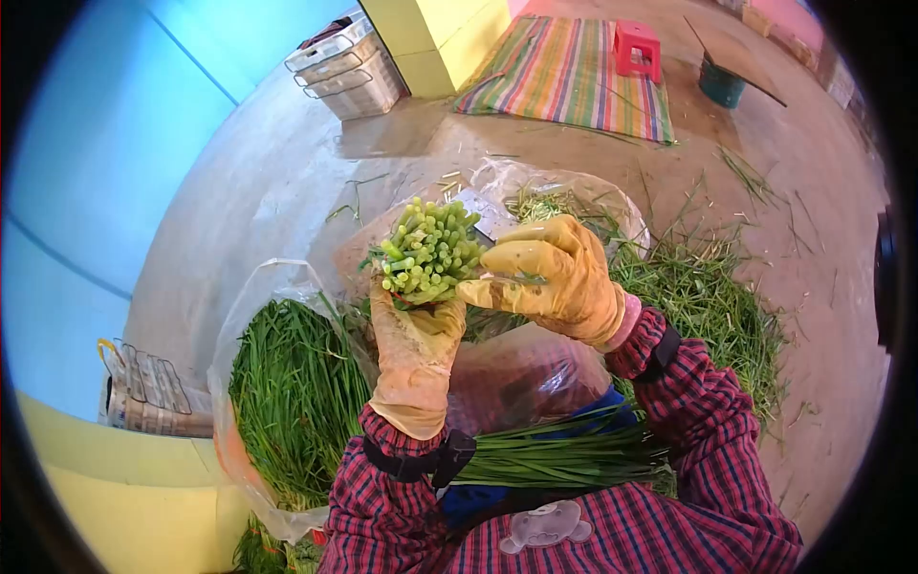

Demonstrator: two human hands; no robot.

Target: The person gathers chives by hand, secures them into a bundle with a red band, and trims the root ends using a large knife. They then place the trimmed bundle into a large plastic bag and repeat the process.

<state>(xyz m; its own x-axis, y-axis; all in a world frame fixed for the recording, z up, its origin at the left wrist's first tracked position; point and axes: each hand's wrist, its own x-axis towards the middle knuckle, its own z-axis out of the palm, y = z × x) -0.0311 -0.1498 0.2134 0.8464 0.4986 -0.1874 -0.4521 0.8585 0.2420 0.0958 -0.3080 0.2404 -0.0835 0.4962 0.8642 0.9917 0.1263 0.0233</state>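
My left hand (pixel 411 344), in a dirty yellowish rubber glove, is closed round a bunch of garlic chives (pixel 430 251), its pale green cut ends turned up toward me. A bit of red shows at the bunch's lower edge, beneath the ends. Close by on the right, my right hand (pixel 550 277) wears a yellow glove. Its fingers are bent, with a gap between thumb and forefinger, whose tips are at the bunch's side. Long green leaves (pixel 564 454) lie across my lap below both hands. Behind the bunch, a flat metal blade (pixel 486 212) is partly covered.
A clear plastic bag (pixel 229 383) full of greens (pixel 292 383) stands left. Loose trimmings (pixel 712 306) heap on the right. Farther off are a striped mat (pixel 564 81), a red stool (pixel 637 50), a dark bucket (pixel 721 84) and stacked crates (pixel 349 72). A grey basket (pixel 148 392) sits left.
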